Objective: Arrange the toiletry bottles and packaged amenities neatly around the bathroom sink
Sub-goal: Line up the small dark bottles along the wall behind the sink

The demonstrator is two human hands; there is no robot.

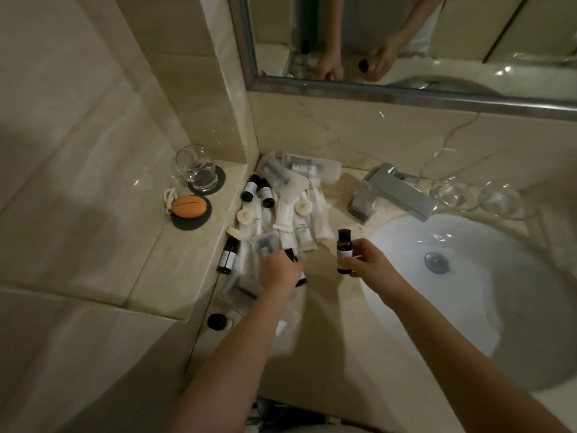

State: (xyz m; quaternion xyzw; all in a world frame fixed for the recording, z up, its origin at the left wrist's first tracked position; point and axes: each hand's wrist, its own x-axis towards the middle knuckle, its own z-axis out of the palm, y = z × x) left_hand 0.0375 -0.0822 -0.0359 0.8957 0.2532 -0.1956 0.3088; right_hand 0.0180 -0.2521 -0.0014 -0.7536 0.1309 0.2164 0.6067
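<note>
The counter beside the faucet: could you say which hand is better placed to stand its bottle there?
Probably right: the right hand holds its dark bottle upright, nearer the faucet.

Amenities pile (290, 207) L of sink (499, 323)
Faucet (392, 193) behind sink; glass (196, 170) on ledge (175, 260) L of pile; 2 bowls (449, 195) R of faucet.

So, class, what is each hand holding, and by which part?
The right hand pinches an upright dark bottle by its lower body; the left hand grips a second dark bottle round its middle.
</note>
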